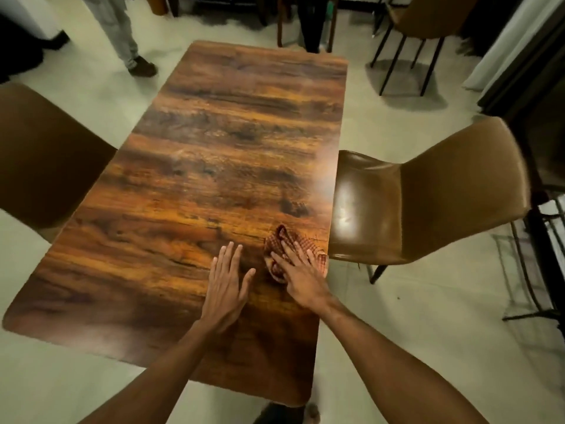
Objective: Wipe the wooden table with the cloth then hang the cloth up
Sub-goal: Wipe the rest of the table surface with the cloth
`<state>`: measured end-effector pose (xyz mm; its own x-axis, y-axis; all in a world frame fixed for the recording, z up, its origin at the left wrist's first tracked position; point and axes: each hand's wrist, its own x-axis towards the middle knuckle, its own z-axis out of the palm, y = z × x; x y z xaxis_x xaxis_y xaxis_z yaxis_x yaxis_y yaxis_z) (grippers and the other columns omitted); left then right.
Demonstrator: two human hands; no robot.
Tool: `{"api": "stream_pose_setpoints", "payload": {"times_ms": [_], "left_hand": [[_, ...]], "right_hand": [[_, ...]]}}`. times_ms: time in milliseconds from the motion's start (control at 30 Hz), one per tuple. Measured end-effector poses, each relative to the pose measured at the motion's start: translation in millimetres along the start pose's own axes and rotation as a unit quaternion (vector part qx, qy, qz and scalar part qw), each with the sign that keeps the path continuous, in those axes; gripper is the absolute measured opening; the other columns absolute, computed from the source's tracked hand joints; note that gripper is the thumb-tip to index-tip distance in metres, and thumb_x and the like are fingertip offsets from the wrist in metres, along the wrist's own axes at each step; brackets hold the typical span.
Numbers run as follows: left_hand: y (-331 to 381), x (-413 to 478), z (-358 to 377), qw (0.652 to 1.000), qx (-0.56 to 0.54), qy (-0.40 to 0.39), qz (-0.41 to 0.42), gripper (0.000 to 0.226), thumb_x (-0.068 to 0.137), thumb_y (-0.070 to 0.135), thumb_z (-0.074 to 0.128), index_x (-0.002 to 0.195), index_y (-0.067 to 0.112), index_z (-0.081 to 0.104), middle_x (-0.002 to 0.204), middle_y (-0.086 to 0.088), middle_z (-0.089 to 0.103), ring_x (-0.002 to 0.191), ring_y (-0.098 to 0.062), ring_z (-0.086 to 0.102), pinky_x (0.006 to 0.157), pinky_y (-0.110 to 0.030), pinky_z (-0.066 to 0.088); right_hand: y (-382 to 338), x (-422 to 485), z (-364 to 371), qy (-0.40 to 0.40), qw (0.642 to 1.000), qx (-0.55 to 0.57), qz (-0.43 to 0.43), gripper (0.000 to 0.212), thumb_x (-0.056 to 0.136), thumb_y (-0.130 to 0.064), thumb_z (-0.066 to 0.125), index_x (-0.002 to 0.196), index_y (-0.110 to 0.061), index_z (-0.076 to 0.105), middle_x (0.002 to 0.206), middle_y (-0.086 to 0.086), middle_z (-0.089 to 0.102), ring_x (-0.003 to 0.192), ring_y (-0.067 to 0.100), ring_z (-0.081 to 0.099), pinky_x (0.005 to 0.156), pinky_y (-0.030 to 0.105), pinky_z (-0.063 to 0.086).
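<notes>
A long wooden table [214,154] with dark grain fills the middle of the head view. A crumpled red-and-tan checked cloth [279,240] lies near the table's right edge. My right hand [298,270] presses flat on the cloth with straight, spread fingers. My left hand [224,278] rests flat on the bare wood just left of the cloth, fingers straight and together, not touching the cloth.
A brown leather chair [428,194] stands close against the table's right edge beside the cloth. Another brown chair [39,154] sits at the left edge. A person's legs [122,32] stand beyond the far left corner. More chairs [428,22] stand at the back right.
</notes>
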<state>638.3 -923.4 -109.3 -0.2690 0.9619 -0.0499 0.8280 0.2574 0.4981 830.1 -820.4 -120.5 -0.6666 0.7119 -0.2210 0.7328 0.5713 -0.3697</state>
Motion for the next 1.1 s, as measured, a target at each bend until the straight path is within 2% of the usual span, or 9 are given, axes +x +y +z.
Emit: {"api": "stream_pose_setpoints", "payload": {"times_ms": [67,200,400,567,667,767,900,967,1100], "left_hand": [[-4,12,1,1.000,-0.009,0.015,-0.022,0.069,0.101,0.057,0.028,0.160,0.022,0.016,0.169,-0.001,0.008,0.156,-0.015,-0.002,0.127,-0.037,-0.002],[-15,36,3,0.997,-0.017,0.042,-0.063,0.068,0.101,0.053,0.030,0.159,0.018,0.020,0.169,-0.005,0.012,0.156,-0.019,0.003,0.127,-0.040,0.002],[-32,65,-8,0.990,-0.027,0.077,-0.112,0.070,0.102,0.058,0.024,0.158,0.017,0.022,0.168,-0.007,0.016,0.156,-0.021,0.006,0.127,-0.042,0.007],[-46,72,-24,0.980,-0.040,0.105,-0.166,0.072,0.101,0.059,0.024,0.158,0.016,0.022,0.168,-0.007,0.015,0.156,-0.020,0.005,0.126,-0.037,0.002],[-59,82,-34,0.975,-0.044,0.121,-0.183,0.072,0.101,0.057,0.026,0.159,0.015,0.021,0.168,-0.007,0.014,0.156,-0.020,0.004,0.125,-0.035,-0.001],[-67,95,-39,0.973,-0.043,0.132,-0.185,0.072,0.101,0.057,0.026,0.159,0.015,0.020,0.168,-0.006,0.012,0.156,-0.020,0.003,0.126,-0.039,0.003],[-64,115,-41,0.960,-0.057,0.162,-0.222,0.071,0.099,0.054,0.029,0.157,0.013,0.024,0.168,-0.008,0.016,0.156,-0.021,0.006,0.127,-0.044,0.008],[-62,126,-40,0.954,-0.043,0.175,-0.238,0.070,0.099,0.053,0.030,0.157,0.013,0.025,0.167,-0.008,0.017,0.156,-0.022,0.008,0.127,-0.044,0.009],[-64,142,-39,0.941,-0.023,0.193,-0.276,0.069,0.100,0.055,0.028,0.158,0.016,0.022,0.168,-0.005,0.015,0.156,-0.018,0.006,0.126,-0.043,0.007]], "right_hand": [[-12,14,6,0.010,1.000,0.010,0.003,0.083,0.093,-0.015,0.055,0.161,-0.039,0.015,0.172,-0.003,-0.002,0.158,0.027,-0.007,0.126,0.051,-0.009],[-13,11,21,0.006,0.989,-0.011,-0.149,0.070,0.096,-0.023,0.049,0.158,-0.040,0.021,0.171,-0.004,0.010,0.158,0.024,0.000,0.125,0.052,-0.004],[19,126,-39,-0.011,1.000,-0.021,0.010,0.070,0.102,-0.023,0.045,0.162,-0.037,0.011,0.172,-0.002,-0.005,0.158,0.026,-0.008,0.127,0.053,-0.002],[-26,114,-4,-0.069,0.971,-0.070,-0.217,0.078,0.096,-0.022,0.053,0.160,-0.039,0.012,0.172,-0.005,0.001,0.158,0.025,-0.005,0.126,0.052,-0.002],[8,169,-38,-0.053,0.989,-0.062,-0.121,0.068,0.103,-0.023,0.048,0.161,-0.037,0.016,0.172,-0.003,0.000,0.158,0.024,-0.008,0.124,0.048,-0.009],[14,202,-64,-0.025,0.999,-0.038,0.003,0.070,0.102,-0.017,0.047,0.162,-0.034,0.013,0.171,0.000,-0.009,0.157,0.027,-0.014,0.125,0.056,-0.006],[-32,194,-24,-0.095,0.956,-0.056,-0.270,0.079,0.090,-0.017,0.053,0.159,-0.037,0.021,0.172,-0.007,0.001,0.158,0.023,-0.006,0.125,0.054,-0.004],[-24,227,-24,-0.072,0.943,-0.063,-0.319,0.075,0.092,-0.020,0.052,0.157,-0.038,0.022,0.171,-0.008,0.005,0.158,0.022,-0.002,0.125,0.050,-0.004],[-8,344,-65,-0.044,0.987,-0.040,-0.148,0.067,0.100,-0.021,0.050,0.160,-0.033,0.024,0.172,-0.001,0.002,0.158,0.027,-0.003,0.126,0.054,-0.004]]}}
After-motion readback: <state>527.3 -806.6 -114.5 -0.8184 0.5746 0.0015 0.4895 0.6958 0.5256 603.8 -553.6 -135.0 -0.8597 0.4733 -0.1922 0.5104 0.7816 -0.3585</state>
